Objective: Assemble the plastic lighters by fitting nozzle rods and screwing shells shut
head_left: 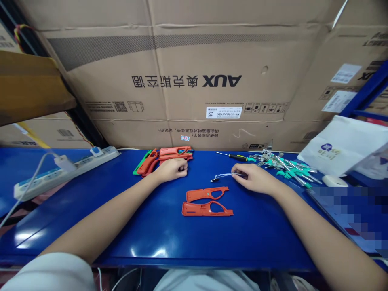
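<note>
My left hand (173,169) rests closed in a loose fist on the blue table, just in front of a pile of orange and red plastic handle shells (147,162). Nothing shows between its fingers. My right hand (253,178) pinches thin white wires (223,175) that end in a small black-and-white piece (214,180); the rest of what it holds is hidden by the fingers. Between the hands and nearer me, two orange shell halves lie side by side, the farther half (195,195) and the nearer half (197,208), each with an oval opening.
A screwdriver (238,157) lies beside a heap of metal rods with green parts (292,167). White bags (342,145) stand at the right. A power strip (72,169) with plugs runs along the left. A large cardboard box (182,52) walls off the back.
</note>
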`<state>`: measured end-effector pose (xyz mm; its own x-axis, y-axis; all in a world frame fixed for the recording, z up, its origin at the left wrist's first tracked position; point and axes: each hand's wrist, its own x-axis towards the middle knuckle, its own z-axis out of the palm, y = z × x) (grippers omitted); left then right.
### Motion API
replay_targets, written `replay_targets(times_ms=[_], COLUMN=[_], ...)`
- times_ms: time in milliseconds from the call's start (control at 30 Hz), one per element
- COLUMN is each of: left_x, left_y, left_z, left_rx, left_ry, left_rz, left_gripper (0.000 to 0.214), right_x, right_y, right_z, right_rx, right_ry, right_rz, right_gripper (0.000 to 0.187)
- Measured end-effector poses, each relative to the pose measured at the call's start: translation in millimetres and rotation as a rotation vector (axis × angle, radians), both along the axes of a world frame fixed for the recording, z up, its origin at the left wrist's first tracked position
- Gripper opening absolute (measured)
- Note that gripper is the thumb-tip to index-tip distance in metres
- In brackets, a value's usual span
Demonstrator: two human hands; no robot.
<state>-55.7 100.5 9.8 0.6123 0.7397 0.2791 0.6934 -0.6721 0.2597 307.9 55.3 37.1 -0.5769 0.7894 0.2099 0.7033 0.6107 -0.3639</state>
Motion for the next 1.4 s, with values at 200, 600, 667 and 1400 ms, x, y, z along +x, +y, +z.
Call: replay_targets(times_ms=[200,600,667,1400], left_x=[0,32,46,45], left_y=[-4,-58,-82,-88], left_z=[-2.7,34.5,37.5,3.0], left_rx=[0.070,0.157,0.014,-0.069], left_ry=[0.010,0.017,0.009,-0.220], left_rz=[0.020,-0.049,-0.166,-0.032], left_gripper=[0.007,0.027,0.029,0.047], right_x=[0,-8,-10,-27], right_y=[-1,-3,-4,-22], right_z=[-0.5,1.6,2.3,-15.6], right_rx=[0.016,0.073,0.073,-0.323], right_ry=[-0.003,0.100,0.102,0.530], right_rz=[0.007,0.028,0.015,-0.034], right_gripper=[0.015,0.014,0.014,0.024])
